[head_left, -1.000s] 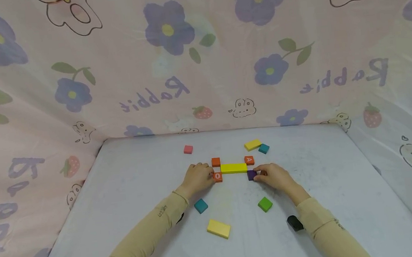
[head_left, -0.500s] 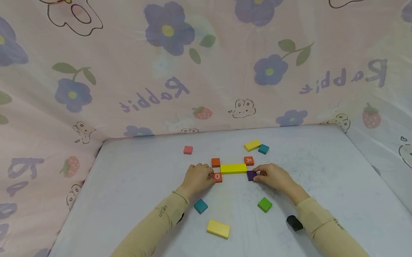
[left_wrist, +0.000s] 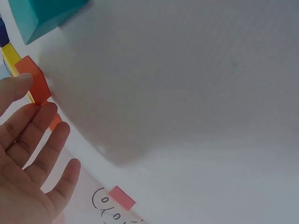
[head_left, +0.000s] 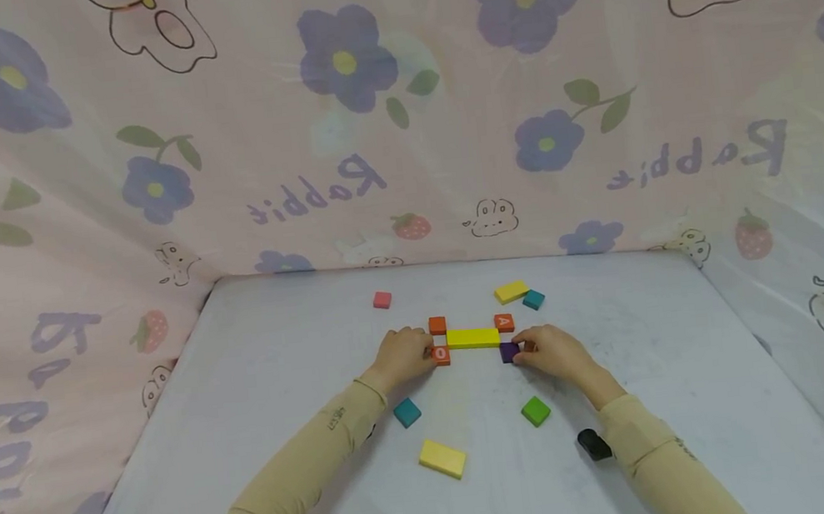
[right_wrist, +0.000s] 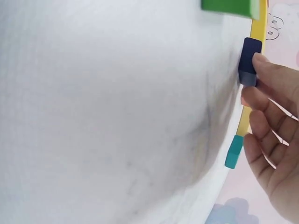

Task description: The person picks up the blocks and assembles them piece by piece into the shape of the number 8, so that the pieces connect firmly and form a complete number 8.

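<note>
In the head view my left hand [head_left: 401, 354] pinches the orange block marked O [head_left: 441, 357] between thumb and index finger; its other fingers spread loosely in the left wrist view. My right hand [head_left: 554, 353] pinches the dark purple block [head_left: 509, 353] in the same way. These two blocks sit at the near corners of a long yellow block [head_left: 472, 338] lying crosswise. At its far corners are a plain orange block [head_left: 438, 325] and an orange block marked A [head_left: 504, 323].
Nearer me lie a teal block [head_left: 407, 412], a pale yellow block [head_left: 443, 459] and a green block [head_left: 536, 411]. Farther back are a pink block [head_left: 382, 300], another yellow block [head_left: 511, 292] and a second teal block [head_left: 533, 299]. A patterned cloth [head_left: 431, 154] rises behind the white table [head_left: 299, 327].
The head view has shifted slightly, so the whole scene sits a little farther right. Both hands keep their grips, and the blocks stay in the same arrangement.
</note>
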Demonstrator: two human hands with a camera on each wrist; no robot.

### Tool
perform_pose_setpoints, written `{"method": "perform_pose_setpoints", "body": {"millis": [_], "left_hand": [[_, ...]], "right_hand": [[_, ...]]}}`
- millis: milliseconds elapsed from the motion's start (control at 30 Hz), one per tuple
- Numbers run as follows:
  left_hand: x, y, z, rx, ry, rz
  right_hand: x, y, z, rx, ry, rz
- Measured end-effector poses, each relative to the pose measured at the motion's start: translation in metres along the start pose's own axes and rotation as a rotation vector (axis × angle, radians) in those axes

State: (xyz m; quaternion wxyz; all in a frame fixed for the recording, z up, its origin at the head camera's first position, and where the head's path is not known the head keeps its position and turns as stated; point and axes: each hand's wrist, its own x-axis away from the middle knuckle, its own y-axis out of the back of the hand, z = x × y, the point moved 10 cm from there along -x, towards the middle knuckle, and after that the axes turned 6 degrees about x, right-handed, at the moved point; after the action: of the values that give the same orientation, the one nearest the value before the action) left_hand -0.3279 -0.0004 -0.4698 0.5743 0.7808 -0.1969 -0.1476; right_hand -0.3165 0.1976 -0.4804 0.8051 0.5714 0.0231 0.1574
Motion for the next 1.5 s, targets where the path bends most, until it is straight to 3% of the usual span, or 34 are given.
{"method": "perform_pose_setpoints", "body": {"millis": [567, 900, 1267, 1500], "left_hand": [[0.001, 0.002, -0.001, -0.004, -0.018, -0.032], [0.001, 0.001, -0.002, 0.015, -0.018, -0.023], [0.003, 0.004, 0.0, 0.022, -0.017, -0.028], [0.004, 0.005, -0.003, 0.003, -0.026, -0.024]], "right_hand": [[0.007, 0.005, 0.009, 0.053, 0.02, -0.015], [0.035, 0.006, 0.008, -0.099, 0.086, -0.005], [0.063, -0.01, -0.002, -0.209, 0.114, 0.091], [0.071, -0.021, -0.001, -0.331, 0.19, 0.169]]}}
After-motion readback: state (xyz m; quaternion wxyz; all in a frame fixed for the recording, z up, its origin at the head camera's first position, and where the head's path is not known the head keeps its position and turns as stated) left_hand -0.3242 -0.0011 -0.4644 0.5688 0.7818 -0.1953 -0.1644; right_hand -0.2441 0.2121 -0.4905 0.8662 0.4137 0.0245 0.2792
